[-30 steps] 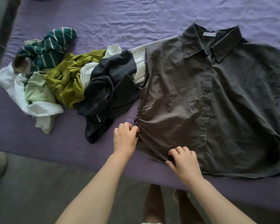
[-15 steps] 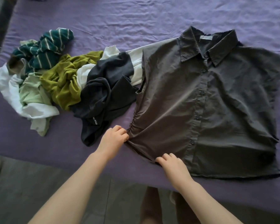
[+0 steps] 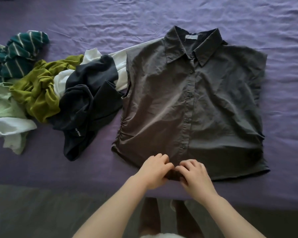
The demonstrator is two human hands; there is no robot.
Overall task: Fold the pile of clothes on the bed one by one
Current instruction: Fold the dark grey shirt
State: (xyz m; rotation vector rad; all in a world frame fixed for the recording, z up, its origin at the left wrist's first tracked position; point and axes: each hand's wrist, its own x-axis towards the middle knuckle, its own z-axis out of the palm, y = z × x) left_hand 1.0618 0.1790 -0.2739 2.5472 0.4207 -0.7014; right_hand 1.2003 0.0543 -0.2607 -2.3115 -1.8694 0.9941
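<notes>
A dark grey sleeveless collared shirt [image 3: 205, 103] lies spread flat, front up, on the purple bed [image 3: 162, 18], collar away from me. My left hand [image 3: 154, 170] and my right hand [image 3: 193, 174] sit side by side at the middle of its bottom hem, both pinching the fabric below the button placket. To the left lies the pile: a black garment [image 3: 86, 107], an olive-green one [image 3: 40, 90], a white one [image 3: 12, 126], a pale green one [image 3: 2, 103] and a green striped one [image 3: 19, 54].
The bed's near edge runs across below my hands, with grey floor [image 3: 33, 212] under it. My legs [image 3: 150, 217] stand close against that edge. The shirt's left side overlaps a white garment [image 3: 120, 69] of the pile.
Both hands have slid right along the hem, from the shirt's lower left corner to its middle. They are now close together. The shirt's left side lies flatter.
</notes>
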